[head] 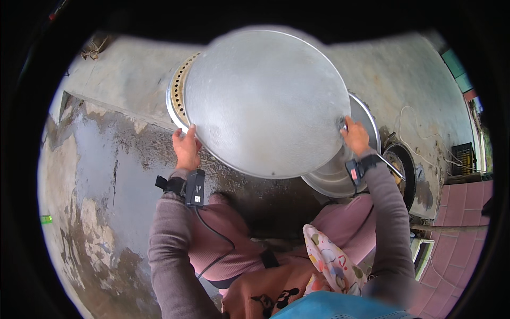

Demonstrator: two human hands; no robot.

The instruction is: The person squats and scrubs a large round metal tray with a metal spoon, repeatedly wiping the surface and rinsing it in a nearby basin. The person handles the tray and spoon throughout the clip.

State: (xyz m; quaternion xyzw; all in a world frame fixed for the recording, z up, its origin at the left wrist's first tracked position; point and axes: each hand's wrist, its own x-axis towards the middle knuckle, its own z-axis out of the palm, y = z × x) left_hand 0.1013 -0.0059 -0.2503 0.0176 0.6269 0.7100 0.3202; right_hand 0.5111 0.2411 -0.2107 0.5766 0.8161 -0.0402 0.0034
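Observation:
A large round metal lid or tray [267, 103] is tilted up before me. My left hand [186, 147] grips its lower left rim, with the thumb on the face. At its right edge, my right hand [356, 134] holds a dark scouring pad [341, 123], probably steel wool, against the surface. Behind the left side shows a round metal piece with a perforated rim [179, 91]. A wide metal basin [332, 181] stands partly hidden under the right side, and a metal rod or handle [390, 166] sticks out beyond my right wrist.
A black round tub [410, 175] stands to the right of the basin. Farther right are a black plastic crate [463, 158], a pale hose or cord [410, 147] and pink tiles [458, 203]. The concrete floor [95, 151] at left is wet, with a raised edge.

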